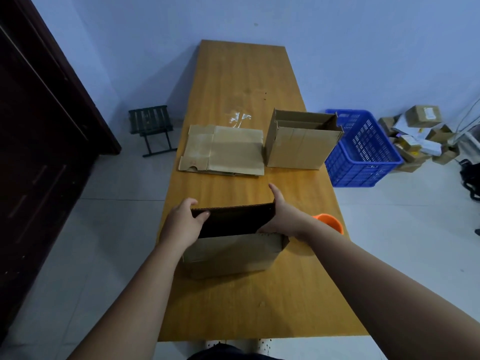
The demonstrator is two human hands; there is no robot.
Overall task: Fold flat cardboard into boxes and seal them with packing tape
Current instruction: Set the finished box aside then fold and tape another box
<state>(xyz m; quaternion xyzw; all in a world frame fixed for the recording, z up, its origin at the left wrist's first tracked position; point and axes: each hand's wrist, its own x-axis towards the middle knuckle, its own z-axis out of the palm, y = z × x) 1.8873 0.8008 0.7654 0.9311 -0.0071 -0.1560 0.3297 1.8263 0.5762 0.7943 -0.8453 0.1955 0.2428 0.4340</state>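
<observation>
A person's left hand (183, 224) and right hand (284, 216) each grip one end of the raised flap (233, 219) of a cardboard box (231, 255) standing near the front of a wooden worktop (246, 307). Farther back lies flat cardboard (226, 152), with an open box (301, 149) just beside it.
</observation>
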